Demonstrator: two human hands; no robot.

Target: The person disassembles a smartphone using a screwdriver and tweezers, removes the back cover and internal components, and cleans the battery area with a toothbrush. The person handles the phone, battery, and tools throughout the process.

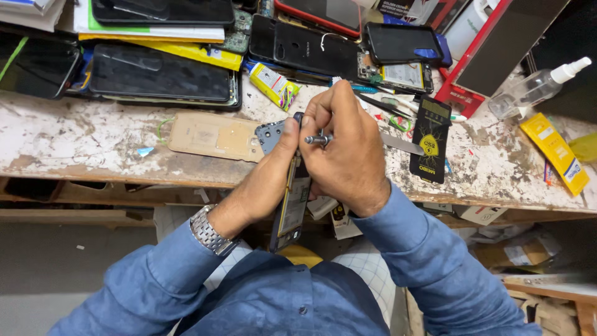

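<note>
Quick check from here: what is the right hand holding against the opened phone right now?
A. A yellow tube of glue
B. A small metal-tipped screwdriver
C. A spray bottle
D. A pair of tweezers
B. The right hand grips a small screwdriver whose metal end points toward the opened phone, which the left hand holds on edge; the spray bottle stands untouched on the workbench.

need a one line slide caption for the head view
Left hand holds an opened phone on edge while the right hand works a small screwdriver over a cluttered, worn workbench.
</note>
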